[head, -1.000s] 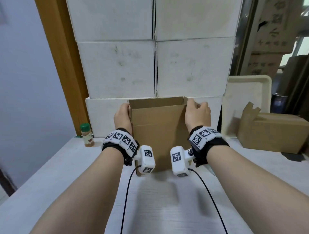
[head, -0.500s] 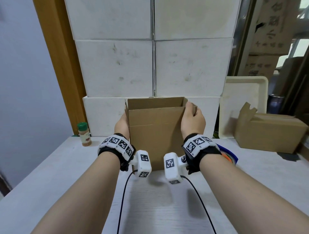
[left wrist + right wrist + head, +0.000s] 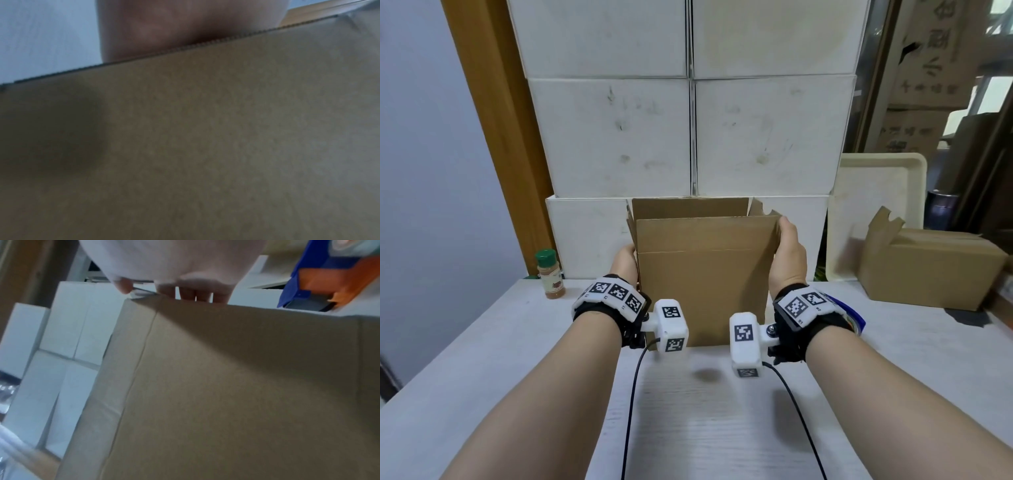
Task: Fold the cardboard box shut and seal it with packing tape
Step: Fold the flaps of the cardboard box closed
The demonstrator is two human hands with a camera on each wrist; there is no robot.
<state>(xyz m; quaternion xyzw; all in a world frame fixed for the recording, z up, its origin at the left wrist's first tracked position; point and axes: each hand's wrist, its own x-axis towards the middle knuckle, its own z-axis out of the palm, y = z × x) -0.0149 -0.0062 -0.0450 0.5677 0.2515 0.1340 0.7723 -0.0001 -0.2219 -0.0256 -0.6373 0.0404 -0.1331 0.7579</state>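
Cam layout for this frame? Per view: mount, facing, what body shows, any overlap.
Head: head-worn, looks forward and down; both forearms, left hand and right hand flank the cardboard box.
Left wrist: close against the box wall; blurred hand above.
Right wrist: along the box side; fingers over its edge.
Shared: the box shows in all three.

The head camera looks forward and down over both forearms at the cardboard box (image 3: 703, 274) mid-frame, while each wrist camera presses close against one box side, sharing that cardboard.
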